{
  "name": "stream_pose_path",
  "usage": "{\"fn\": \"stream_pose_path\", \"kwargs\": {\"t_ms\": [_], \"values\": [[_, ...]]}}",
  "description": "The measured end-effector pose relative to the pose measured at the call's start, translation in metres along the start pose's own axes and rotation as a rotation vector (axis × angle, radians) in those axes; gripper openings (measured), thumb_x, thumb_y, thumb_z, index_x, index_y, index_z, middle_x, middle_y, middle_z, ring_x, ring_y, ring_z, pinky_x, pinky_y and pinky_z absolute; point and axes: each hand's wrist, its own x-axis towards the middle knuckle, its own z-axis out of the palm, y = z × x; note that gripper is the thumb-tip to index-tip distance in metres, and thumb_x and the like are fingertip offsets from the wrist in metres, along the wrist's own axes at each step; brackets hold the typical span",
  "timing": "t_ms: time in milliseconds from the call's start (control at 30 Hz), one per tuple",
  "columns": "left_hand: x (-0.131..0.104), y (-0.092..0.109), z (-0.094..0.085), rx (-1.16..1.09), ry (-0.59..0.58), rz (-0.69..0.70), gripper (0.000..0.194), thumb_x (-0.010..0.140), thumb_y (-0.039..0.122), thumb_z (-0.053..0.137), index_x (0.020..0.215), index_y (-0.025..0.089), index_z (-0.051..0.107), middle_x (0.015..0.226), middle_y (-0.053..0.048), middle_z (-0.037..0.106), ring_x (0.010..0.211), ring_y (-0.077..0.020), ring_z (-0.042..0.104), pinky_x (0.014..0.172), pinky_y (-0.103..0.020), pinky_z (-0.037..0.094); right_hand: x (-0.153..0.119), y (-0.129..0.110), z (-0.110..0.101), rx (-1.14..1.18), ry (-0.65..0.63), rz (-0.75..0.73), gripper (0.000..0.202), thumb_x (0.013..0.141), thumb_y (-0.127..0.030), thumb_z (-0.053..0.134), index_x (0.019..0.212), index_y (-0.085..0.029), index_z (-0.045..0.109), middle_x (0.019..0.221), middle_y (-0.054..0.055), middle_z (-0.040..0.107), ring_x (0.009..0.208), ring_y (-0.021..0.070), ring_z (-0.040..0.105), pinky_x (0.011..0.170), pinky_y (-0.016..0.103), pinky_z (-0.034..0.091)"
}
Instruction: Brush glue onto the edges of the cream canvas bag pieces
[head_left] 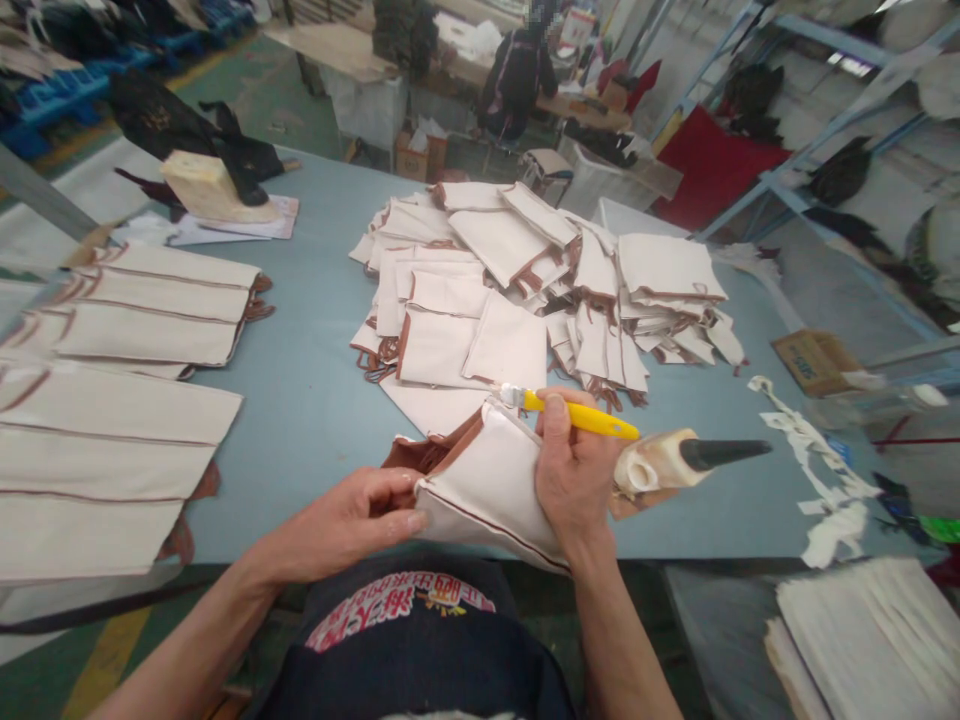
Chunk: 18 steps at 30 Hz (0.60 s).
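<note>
A white fabric pouch (491, 470) with brown edging is held at the table's front edge, its mouth partly open and showing a brown inside. My left hand (360, 515) pinches its left corner between thumb and fingers. My right hand (576, 470) is closed around a yellow-handled brush (585, 412) and rests against the pouch's right side. The brush's pale tip lies at the pouch's upper corner. Just right of that hand, a whitish glue bottle (652, 465) with a black spout or handle lies on a brown scrap.
A big heap of white pouches (510, 330) covers the table's middle and back. Layered pouches (150, 310) lie left. A pale block (214, 185) sits at back left. White fabric scraps (817, 460) and a cardboard box (814, 360) are right. A person (517, 80) sits beyond the table.
</note>
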Motion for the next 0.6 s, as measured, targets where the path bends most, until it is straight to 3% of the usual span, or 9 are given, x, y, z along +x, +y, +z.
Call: {"fn": "stream_pose_path", "kwargs": {"t_ms": [133, 267, 433, 600], "values": [[-0.001, 0.008, 0.017, 0.185, 0.022, 0.122, 0.03, 0.102, 0.032, 0.051, 0.089, 0.016, 0.074, 0.087, -0.002, 0.073, 0.082, -0.0182, 0.061, 0.077, -0.025, 0.046, -0.003, 0.007, 0.011, 0.01, 0.036, 0.0, 0.031, 0.105, -0.039, 0.05, 0.096, -0.018, 0.071, 0.072, 0.0, 0.066, 0.062, 0.0151, 0.06, 0.063, 0.028, 0.048], [-0.005, 0.002, 0.018, 0.294, 0.079, 0.153, 0.032, 0.102, 0.029, 0.048, 0.084, 0.017, 0.072, 0.08, -0.002, 0.07, 0.079, -0.0188, 0.061, 0.076, -0.026, 0.047, -0.009, 0.005, 0.006, 0.148, 0.114, 0.064, 0.033, 0.104, -0.043, 0.052, 0.093, -0.018, 0.07, 0.061, -0.004, 0.059, 0.054, 0.0132, 0.056, 0.057, 0.026, 0.046], [-0.013, -0.007, 0.017, 0.375, 0.201, 0.152, 0.027, 0.098, 0.026, 0.052, 0.079, 0.021, 0.071, 0.077, -0.002, 0.067, 0.081, -0.0206, 0.06, 0.079, -0.027, 0.049, -0.036, -0.019, -0.015, 0.384, -0.044, 0.155, 0.032, 0.105, -0.038, 0.055, 0.083, -0.02, 0.068, 0.051, -0.008, 0.047, 0.04, 0.0097, 0.043, 0.041, 0.022, 0.034], [-0.015, -0.005, 0.021, 0.437, 0.228, 0.133, 0.027, 0.097, 0.025, 0.052, 0.075, 0.021, 0.066, 0.07, 0.0, 0.064, 0.072, -0.0197, 0.056, 0.072, -0.028, 0.046, -0.073, -0.034, -0.021, 0.39, -0.115, 0.133, 0.024, 0.103, -0.03, 0.055, 0.087, -0.022, 0.071, 0.053, -0.007, 0.048, 0.041, 0.0107, 0.044, 0.044, 0.024, 0.039]]}}
